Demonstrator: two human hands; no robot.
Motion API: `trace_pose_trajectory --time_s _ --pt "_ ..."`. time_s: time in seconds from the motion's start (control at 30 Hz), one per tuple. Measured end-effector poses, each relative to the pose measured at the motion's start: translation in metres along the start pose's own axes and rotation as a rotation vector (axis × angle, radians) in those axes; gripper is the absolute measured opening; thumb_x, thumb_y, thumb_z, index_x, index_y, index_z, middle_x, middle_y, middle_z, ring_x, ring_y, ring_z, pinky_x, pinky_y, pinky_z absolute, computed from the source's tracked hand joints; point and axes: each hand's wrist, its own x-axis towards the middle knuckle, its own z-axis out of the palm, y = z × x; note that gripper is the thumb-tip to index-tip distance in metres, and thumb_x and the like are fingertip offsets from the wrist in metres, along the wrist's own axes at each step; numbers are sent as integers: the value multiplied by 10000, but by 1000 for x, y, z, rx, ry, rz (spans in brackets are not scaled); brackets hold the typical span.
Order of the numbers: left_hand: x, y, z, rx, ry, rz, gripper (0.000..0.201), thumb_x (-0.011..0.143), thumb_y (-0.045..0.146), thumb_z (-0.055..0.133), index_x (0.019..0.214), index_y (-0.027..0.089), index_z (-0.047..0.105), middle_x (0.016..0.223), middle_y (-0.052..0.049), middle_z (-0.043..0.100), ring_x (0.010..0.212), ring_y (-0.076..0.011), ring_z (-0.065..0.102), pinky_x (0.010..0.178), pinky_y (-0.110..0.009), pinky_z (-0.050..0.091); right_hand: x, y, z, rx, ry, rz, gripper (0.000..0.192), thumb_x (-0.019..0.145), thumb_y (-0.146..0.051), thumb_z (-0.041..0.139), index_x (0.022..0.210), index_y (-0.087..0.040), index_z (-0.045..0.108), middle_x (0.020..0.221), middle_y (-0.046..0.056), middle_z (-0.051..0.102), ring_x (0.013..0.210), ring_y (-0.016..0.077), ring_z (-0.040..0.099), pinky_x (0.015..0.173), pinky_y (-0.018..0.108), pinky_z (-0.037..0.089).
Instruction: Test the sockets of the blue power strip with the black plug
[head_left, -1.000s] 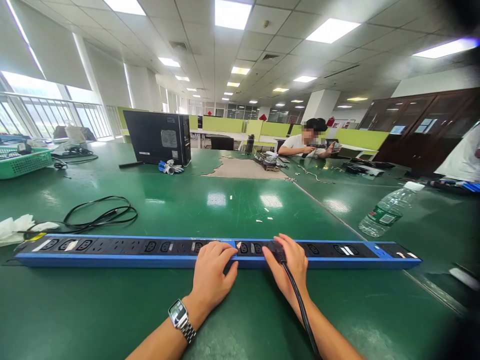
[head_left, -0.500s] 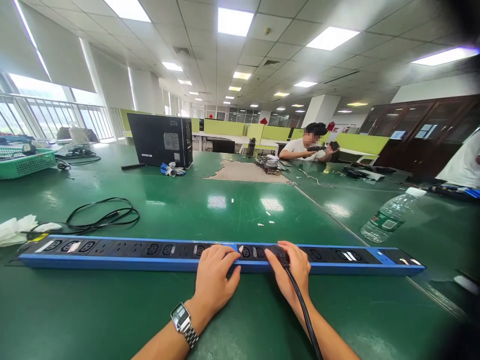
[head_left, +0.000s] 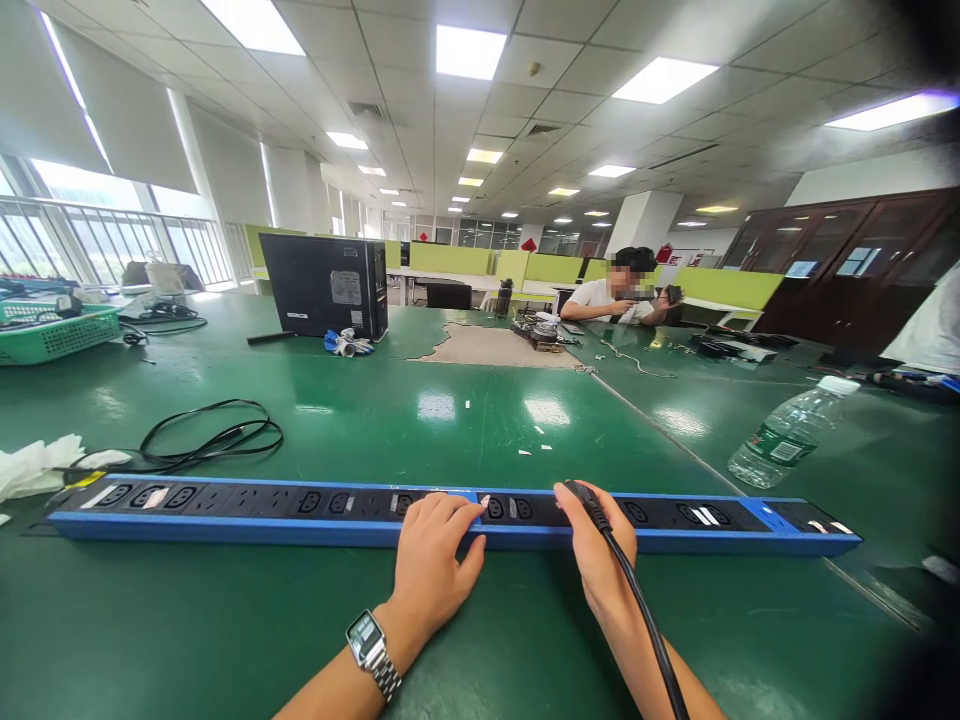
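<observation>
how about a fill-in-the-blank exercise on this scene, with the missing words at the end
1. The left hand rests on a long power strip, whose near side is coloured ____.
2. The right hand holds a black plug, and its cord runs toward the ____ edge of the picture.
3. The watch is worn on the ____ wrist.
4. The cap of the clear bottle is coloured ____.

Missing words: blue; bottom; left; white.

Bare forearms point(head_left: 334, 690), the left with a rectangular silver-cased watch point(head_left: 366, 640), link band point(head_left: 386, 677) apparently metal
</observation>
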Motion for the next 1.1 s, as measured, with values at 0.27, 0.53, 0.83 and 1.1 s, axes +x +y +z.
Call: trace_pose_trajectory --time_s 0.27,0.53,0.83,1.1 --pt "3 4 2 9 3 58 521 826 235 605 1333 225 486 1125 -68 672 1019 -249 579 922 -437 427 -37 -35 19 -222 -245 -352 324 777 -501 675 970 -242 698 964 63 692 943 266 588 869 430 435" --pt "7 -13 -11 65 168 50 317 908 241 522 1217 221 587 1039 -71 695 941 -229 610 817 -381 440 -73 -56 39 -23 -468 -632 319 848 -300 620 1154 -208 614 934 61 679 835 209 611 745 356 513" --pt "12 -33 -25 148 277 -240 295 939 361 501 1173 212 602 1019 -69 712 933 -234 633 827 -384 468 -40 -34 16 -76 -238 -475 218 878 -367 583 1000 -209 670 946 76 681 846 214 614 756 375 527" --pt "10 -32 -25 139 210 -231 185 863 309 595 1020 242 668 949 -23 730 886 -225 645 788 -371 456 -39 -32 17 -40 -263 -413 211 886 -364 568 984 -210 675 936 65 677 839 199 607 760 350 522"
